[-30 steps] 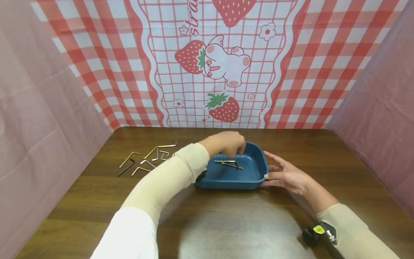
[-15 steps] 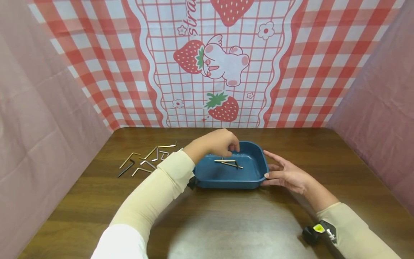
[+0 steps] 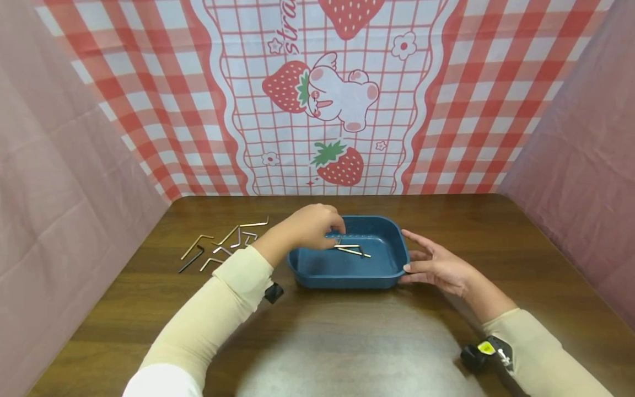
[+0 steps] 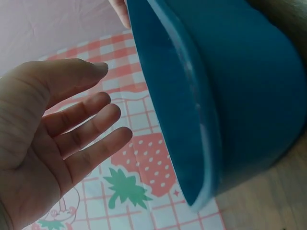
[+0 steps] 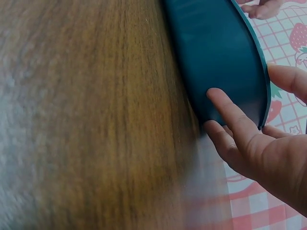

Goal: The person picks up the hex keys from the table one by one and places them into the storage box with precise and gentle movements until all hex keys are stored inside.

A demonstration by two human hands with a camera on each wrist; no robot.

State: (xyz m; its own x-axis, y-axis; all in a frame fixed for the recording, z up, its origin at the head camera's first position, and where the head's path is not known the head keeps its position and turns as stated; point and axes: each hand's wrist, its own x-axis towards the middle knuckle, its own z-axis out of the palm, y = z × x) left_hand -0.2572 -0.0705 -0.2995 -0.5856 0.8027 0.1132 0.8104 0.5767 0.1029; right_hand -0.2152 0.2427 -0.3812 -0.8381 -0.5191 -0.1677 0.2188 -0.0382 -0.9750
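Note:
A blue rectangular tray [image 3: 347, 281] sits on the wooden table with several hex keys [image 3: 353, 246] lying in it, brass-coloured and dark. My left hand [image 3: 313, 227] hovers over the tray's left end, near the rim. In the left wrist view, that hand [image 4: 53, 129] has loosely bent, parted fingers and nothing between them; the tray wall [image 4: 240, 86] is beside it. At the right end, my right hand [image 3: 439, 270] touches the outside of the tray. Extended fingers [image 5: 235, 117] rest against the tray's outer wall [image 5: 220, 52] in the right wrist view.
Left of the tray, several loose hex keys [image 3: 228, 234] lie scattered on the table [image 3: 317, 336], among them a black one [image 3: 190, 260]. A checked strawberry-print cloth [image 3: 342, 99] hangs behind the table, with pink cloths [image 3: 74, 138] at the sides.
My left hand has moved left across the tray, from over its middle to its left end. More of the tray's interior shows now. The right hand stays at the tray's right end.

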